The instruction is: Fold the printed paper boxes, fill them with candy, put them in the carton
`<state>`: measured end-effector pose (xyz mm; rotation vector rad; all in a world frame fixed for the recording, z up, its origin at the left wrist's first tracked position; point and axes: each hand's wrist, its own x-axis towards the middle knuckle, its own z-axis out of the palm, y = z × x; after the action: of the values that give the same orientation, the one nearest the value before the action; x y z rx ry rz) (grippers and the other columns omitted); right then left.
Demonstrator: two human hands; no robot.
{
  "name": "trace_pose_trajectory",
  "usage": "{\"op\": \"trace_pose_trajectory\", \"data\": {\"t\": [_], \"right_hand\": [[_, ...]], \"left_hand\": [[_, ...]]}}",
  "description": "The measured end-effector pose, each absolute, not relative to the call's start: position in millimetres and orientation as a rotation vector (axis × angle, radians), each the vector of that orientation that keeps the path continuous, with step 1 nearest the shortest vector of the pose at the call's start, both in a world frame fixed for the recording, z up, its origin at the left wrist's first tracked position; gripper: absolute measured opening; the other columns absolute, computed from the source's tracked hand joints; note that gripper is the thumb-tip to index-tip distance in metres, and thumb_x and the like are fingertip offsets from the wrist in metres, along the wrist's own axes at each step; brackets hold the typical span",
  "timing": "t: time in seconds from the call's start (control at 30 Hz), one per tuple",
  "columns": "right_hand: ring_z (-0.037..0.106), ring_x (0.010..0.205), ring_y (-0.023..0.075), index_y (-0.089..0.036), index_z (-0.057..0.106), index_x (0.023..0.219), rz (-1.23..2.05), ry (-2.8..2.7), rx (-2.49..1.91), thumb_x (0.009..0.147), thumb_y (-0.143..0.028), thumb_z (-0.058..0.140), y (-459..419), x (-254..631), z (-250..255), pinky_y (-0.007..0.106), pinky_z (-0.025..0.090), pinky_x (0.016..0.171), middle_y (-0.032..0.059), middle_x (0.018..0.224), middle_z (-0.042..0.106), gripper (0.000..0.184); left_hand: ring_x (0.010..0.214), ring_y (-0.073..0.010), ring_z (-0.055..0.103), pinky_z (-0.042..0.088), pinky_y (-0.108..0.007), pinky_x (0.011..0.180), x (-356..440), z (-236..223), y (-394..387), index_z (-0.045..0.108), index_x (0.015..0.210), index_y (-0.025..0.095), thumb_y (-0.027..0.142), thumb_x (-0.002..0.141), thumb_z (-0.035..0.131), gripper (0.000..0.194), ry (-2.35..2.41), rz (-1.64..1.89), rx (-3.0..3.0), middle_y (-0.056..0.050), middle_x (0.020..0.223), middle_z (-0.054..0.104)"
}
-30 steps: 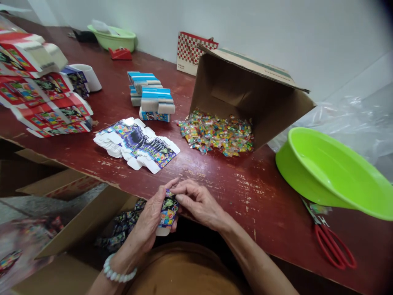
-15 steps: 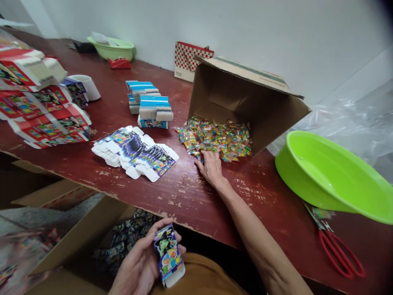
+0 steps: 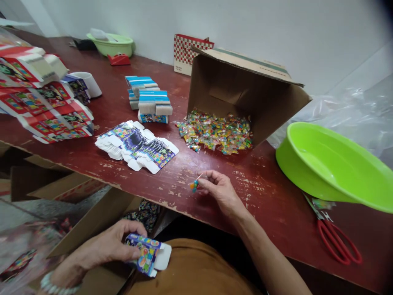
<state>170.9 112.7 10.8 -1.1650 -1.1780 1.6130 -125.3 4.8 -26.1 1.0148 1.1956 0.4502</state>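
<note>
My left hand (image 3: 123, 243) grips a small purple printed box (image 3: 146, 252) with its white end flaps sticking out on the right, low before my body. Over the table's front part, my right hand (image 3: 219, 190) pinches a small clear packet of colourful candies (image 3: 194, 186). Beyond it a heap of similar candy packets (image 3: 219, 131) spills from a cardboard carton (image 3: 242, 82) lying on its side. Flattened purple boxes (image 3: 138, 145) are fanned out on the table to the left of the heap.
Blue-topped bundles of flat boxes (image 3: 153, 104) stand behind the fan; red printed bundles (image 3: 55, 102) are stacked at left. On the right are a green basin (image 3: 331, 164) and red-handled scissors (image 3: 337, 241). Below the table edge is an open carton (image 3: 89, 217) with dark packets.
My right hand has drawn back from the heap toward me with a candy packet. My left hand has turned the purple box, its flaps now facing right, and moved slightly left.
</note>
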Motion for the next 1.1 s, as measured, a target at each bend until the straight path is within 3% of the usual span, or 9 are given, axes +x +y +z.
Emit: {"op": "trace_pose_trajectory", "data": {"t": [0.13, 0.3, 0.5, 0.77, 0.93, 1.03, 1.1], "right_hand": [[0.065, 0.065, 0.0118, -0.018, 0.065, 0.087, 1.756, -1.095, -1.059, 0.066, -0.038, 0.084, 80.3, 147.2, 17.8, 0.024, 0.053, 0.064, -0.0001, 0.075, 0.069, 0.034], [0.063, 0.066, 0.012, -0.019, 0.065, 0.087, 1.663, -1.262, -1.032, 0.073, -0.034, 0.078, 75.5, 136.2, 13.6, 0.025, 0.053, 0.064, -0.0004, 0.076, 0.068, 0.024], [0.065, 0.068, 0.0144, -0.021, 0.071, 0.083, 1.294, -1.776, -1.099, 0.08, -0.025, 0.072, 82.4, 148.5, 25.3, 0.026, 0.049, 0.063, 0.001, 0.077, 0.072, 0.005], [0.064, 0.069, 0.0152, -0.02, 0.072, 0.083, 0.891, -2.065, -0.903, 0.086, -0.014, 0.063, 88.8, 159.3, 34.2, 0.026, 0.047, 0.064, 0.0042, 0.078, 0.072, 0.012], [0.063, 0.069, 0.0157, -0.022, 0.074, 0.082, 0.954, -2.14, -0.88, 0.086, -0.021, 0.068, 83.3, 153.2, 32.4, 0.027, 0.045, 0.067, 0.0027, 0.075, 0.072, 0.007], [0.065, 0.073, 0.0155, -0.025, 0.075, 0.094, 1.153, -2.011, -0.953, 0.09, -0.027, 0.064, 80.3, 151.0, 32.5, 0.027, 0.047, 0.071, 0.0016, 0.081, 0.073, 0.012], [0.064, 0.075, 0.0145, -0.024, 0.072, 0.102, 1.295, -1.813, -1.015, 0.091, -0.028, 0.061, 81.9, 152.1, 29.6, 0.027, 0.048, 0.072, 0.0013, 0.086, 0.072, 0.017]], "left_hand": [[0.062, -0.0133, 0.058, 0.04, -0.019, 0.056, -107.0, -6.0, 9.5, 0.06, 0.076, 0.019, 0.037, 0.064, 0.085, 0.033, 1.199, 0.69, 0.909, 0.002, 0.069, 0.067], [0.072, -0.0159, 0.065, 0.052, -0.028, 0.07, -59.3, 7.8, 11.2, 0.051, 0.081, 0.021, 0.029, 0.064, 0.086, 0.04, 1.032, 0.828, 0.765, 0.0, 0.083, 0.07], [0.068, -0.0165, 0.068, 0.049, -0.025, 0.062, -28.1, 6.0, 12.3, 0.055, 0.114, 0.021, 0.03, 0.067, 0.082, 0.055, 0.893, 0.773, 0.745, -0.005, 0.092, 0.071], [0.059, -0.011, 0.058, 0.045, -0.022, 0.058, -21.6, 6.8, 16.2, 0.063, 0.111, 0.016, 0.025, 0.07, 0.077, 0.044, 1.074, 0.905, 0.774, -0.005, 0.083, 0.072], [0.065, -0.0122, 0.062, 0.046, -0.022, 0.063, -21.2, 12.3, 19.7, 0.066, 0.109, 0.018, 0.028, 0.071, 0.078, 0.041, 1.014, 0.876, 0.801, -0.002, 0.083, 0.071], [0.062, -0.012, 0.062, 0.047, -0.021, 0.061, -16.6, 18.2, 20.3, 0.067, 0.103, 0.019, 0.025, 0.069, 0.079, 0.036, 1.004, 0.916, 0.745, 0.0, 0.076, 0.069], [0.057, -0.0125, 0.061, 0.048, -0.023, 0.057, -13.9, 22.2, 20.3, 0.066, 0.099, 0.018, 0.033, 0.07, 0.079, 0.035, 0.995, 0.952, 0.654, -0.002, 0.075, 0.07]]}}
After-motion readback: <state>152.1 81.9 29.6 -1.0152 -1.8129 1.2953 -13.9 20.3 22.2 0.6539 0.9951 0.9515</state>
